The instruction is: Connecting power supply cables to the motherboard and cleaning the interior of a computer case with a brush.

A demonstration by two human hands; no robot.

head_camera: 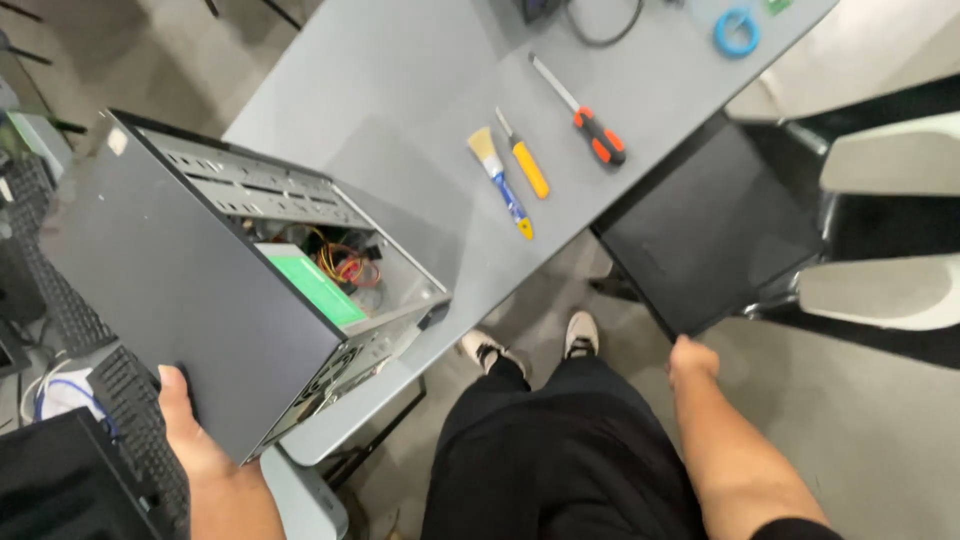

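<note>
Your left hand [190, 425] grips the near bottom corner of the open computer case [190, 270], thumb pressed flat on its dark side wall, while your right hand [693, 358] is closed on the near corner of the removed black side panel [710, 230], fingers hidden behind the edge.

At 12 o'clock the grey table [400, 90] runs away from you. The case sits tilted on its near left edge, at 9 o'clock, its open side facing up and right so you can see a green circuit board [315, 285] and a bundle of red and yellow wires [345, 265] inside. The side panel hangs off the table's right edge at 2 o'clock, just in front of a black and white chair [890, 220].

On the table between case and panel lie three tools, side by side and apart: an orange-and-black-handled screwdriver [585, 115], a yellow-handled screwdriver [525, 158] and a small brush [498, 180] with a blue and yellow handle. At 1 o'clock, near the far edge, sits a blue roll of tape [737, 32]. A black keyboard [140, 430] lies at 8 o'clock beside your left wrist.
</note>
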